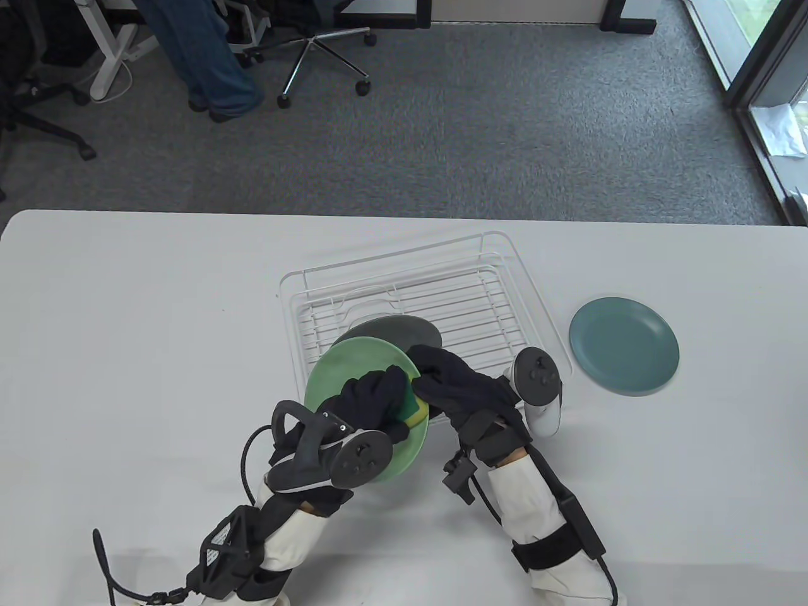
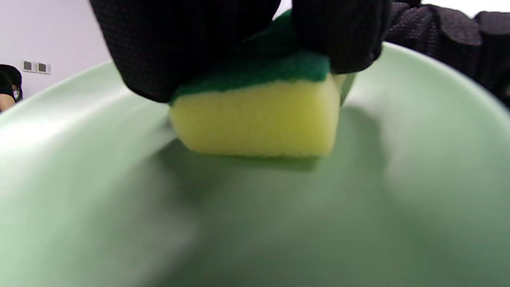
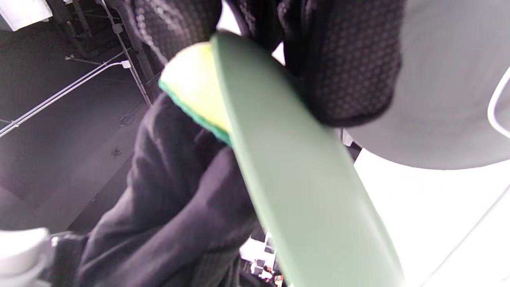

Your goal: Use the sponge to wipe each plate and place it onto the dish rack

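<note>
A light green plate (image 1: pixel 350 369) is held tilted above the table, just in front of the white wire dish rack (image 1: pixel 416 303). My right hand (image 1: pixel 451 379) grips its right rim. My left hand (image 1: pixel 369 401) presses a yellow sponge with a green scrub side (image 1: pixel 413 407) against the plate's face. In the left wrist view the sponge (image 2: pixel 255 115) sits on the green plate (image 2: pixel 358 199) under my fingers (image 2: pixel 179 44). A grey plate (image 1: pixel 394 329) lies in the rack behind. In the right wrist view the green plate's edge (image 3: pixel 303 179) runs across, with the sponge (image 3: pixel 191 87) behind it.
A teal plate (image 1: pixel 623 346) lies flat on the white table (image 1: pixel 139 328) to the right of the rack. Beyond the table's far edge there is grey carpet, an office chair (image 1: pixel 315 50) and a person's legs (image 1: pixel 202 57).
</note>
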`<state>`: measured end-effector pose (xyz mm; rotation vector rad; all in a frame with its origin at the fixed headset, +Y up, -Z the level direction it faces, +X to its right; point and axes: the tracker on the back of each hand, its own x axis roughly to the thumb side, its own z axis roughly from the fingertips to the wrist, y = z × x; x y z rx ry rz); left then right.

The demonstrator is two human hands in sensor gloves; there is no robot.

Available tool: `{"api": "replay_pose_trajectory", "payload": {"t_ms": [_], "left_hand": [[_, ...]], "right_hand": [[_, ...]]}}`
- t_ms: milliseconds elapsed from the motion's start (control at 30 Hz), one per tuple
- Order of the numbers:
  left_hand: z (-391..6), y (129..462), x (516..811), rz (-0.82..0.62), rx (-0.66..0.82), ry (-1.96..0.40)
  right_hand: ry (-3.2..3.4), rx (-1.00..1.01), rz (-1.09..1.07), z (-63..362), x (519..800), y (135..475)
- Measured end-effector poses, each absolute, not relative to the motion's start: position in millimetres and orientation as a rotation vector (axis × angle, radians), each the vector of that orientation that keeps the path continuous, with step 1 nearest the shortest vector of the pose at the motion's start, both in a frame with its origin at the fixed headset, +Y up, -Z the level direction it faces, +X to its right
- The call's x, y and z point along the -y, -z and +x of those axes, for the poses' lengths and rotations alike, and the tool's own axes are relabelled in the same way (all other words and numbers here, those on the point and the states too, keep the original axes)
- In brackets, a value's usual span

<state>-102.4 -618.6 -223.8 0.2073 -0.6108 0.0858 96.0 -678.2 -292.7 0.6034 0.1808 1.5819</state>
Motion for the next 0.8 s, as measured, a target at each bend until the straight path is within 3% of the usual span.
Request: {"api": "replay_pose_trajectory", "payload": {"t_ms": [233, 633, 800], "left_hand": [[-111, 227, 618, 0.318, 0.478, -0.004], [-136, 249, 627, 0.287, 0.275, 0.137], [-159, 256, 624, 0.312, 0.24, -0.097]], "right_hand": [[-1.582, -0.206, 0.686, 97, 674, 292], [-1.545, -0.075, 0.527, 132, 670, 299], [-1.47, -0.026, 0.407, 153, 679, 304]]}}
